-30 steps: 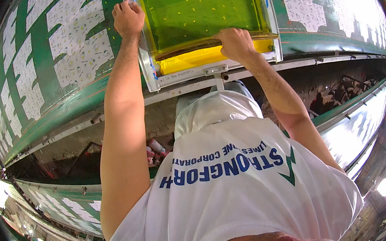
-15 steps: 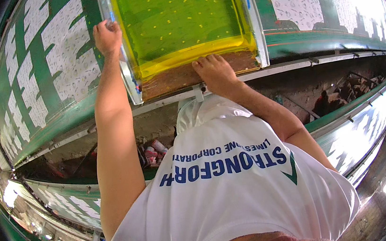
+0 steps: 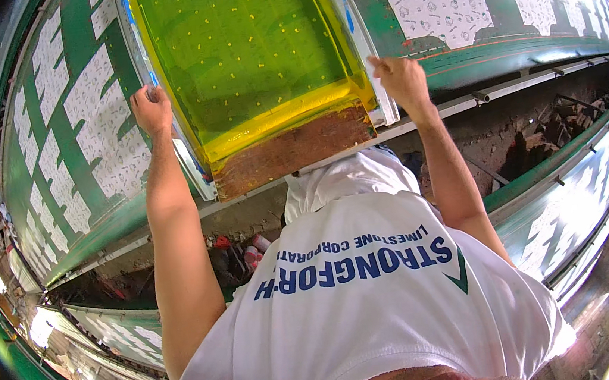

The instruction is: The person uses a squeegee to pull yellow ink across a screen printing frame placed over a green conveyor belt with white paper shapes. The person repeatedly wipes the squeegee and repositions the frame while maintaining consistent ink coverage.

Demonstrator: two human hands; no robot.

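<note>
A screen printing frame [image 3: 382,98] with pale metal rails lies over the green printing table. Its mesh [image 3: 244,54] is see-through yellow-green with small yellow marks, and a brown board [image 3: 292,150] spans its near end. My left hand [image 3: 153,111] is closed at the left rail, with a small greyish piece showing by its fingers. At the right rail, my right hand [image 3: 405,87] has its fingers curled onto the edge; the fingertips are partly hidden.
White printed fabric pieces [image 3: 97,112] lie on the green table [image 3: 383,23] at both sides of the frame. A metal rail [image 3: 460,103] runs along the table's near edge. Behind me stands another green table [image 3: 566,183] with pale pieces; debris [image 3: 588,109] lies between the tables.
My right hand has moved from the near board to the right rail. The frame now appears lower, further left and slightly turned in view, with my left hand still at its left rail.
</note>
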